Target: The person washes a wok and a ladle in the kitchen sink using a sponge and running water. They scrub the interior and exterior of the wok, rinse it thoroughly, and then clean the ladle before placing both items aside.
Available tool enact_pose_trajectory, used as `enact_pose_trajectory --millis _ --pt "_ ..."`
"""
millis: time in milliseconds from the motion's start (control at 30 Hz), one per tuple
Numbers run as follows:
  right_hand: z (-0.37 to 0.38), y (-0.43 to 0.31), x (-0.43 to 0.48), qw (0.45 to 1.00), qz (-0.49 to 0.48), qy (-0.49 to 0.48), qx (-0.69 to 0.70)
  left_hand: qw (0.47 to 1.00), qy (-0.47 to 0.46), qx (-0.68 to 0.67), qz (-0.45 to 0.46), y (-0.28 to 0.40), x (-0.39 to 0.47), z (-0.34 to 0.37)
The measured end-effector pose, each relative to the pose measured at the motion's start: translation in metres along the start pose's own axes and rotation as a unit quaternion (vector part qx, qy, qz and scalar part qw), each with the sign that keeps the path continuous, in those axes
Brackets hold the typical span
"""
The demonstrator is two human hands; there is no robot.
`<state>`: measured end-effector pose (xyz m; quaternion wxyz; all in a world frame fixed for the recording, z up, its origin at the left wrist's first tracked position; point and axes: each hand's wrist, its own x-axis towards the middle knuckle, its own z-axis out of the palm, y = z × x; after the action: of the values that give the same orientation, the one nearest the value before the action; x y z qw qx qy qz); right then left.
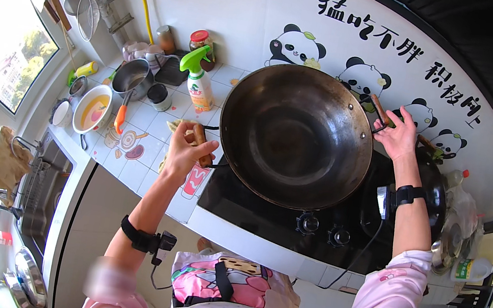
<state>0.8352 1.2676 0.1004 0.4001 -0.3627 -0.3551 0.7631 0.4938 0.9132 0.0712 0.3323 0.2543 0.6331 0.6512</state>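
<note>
A large dark metal wok (pixel 298 138) is over the left part of the black glass gas hob (pixel 239 197). Its bowl faces me and shows only worn, shiny metal. My left hand (pixel 186 149) is closed around the wok's left wooden handle (pixel 201 145), thumb across the front. At the far right side, my right hand (pixel 397 134) has its fingers spread and palm turned up, right against the other wooden handle (pixel 380 110). Part of a yellowish cloth (pixel 175 125) shows behind my left hand. Whether the wok rests on the burner is hidden.
Left on the tiled counter stand a green-topped spray bottle (pixel 199 85), a small saucepan (pixel 133 79) with an orange handle, a white bowl (pixel 93 109) and jars. A black lidded pan (pixel 433 190) is right of the hob. Cables hang from both wrist devices.
</note>
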Motion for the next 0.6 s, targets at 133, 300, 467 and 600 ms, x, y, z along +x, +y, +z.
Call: enact_pose_trajectory --millis 133,300,467,600 --pt "0.006 0.009 0.01 1.0 -0.017 -0.004 -0.022 1.0 0.015 0.003 -0.009 0.0 0.003 -0.004" --pt "0.015 0.0 -0.026 0.976 -0.032 0.052 -0.21 0.999 0.026 0.039 0.019 0.004 -0.003 -0.002" --pt "-0.036 -0.065 -0.145 0.879 -0.003 0.065 -0.472 1.0 0.017 0.008 -0.003 0.005 -0.01 -0.009" --pt "-0.128 -0.092 -0.23 0.805 -0.061 0.142 -0.572 1.0 0.016 -0.003 -0.021 0.005 -0.01 -0.012"
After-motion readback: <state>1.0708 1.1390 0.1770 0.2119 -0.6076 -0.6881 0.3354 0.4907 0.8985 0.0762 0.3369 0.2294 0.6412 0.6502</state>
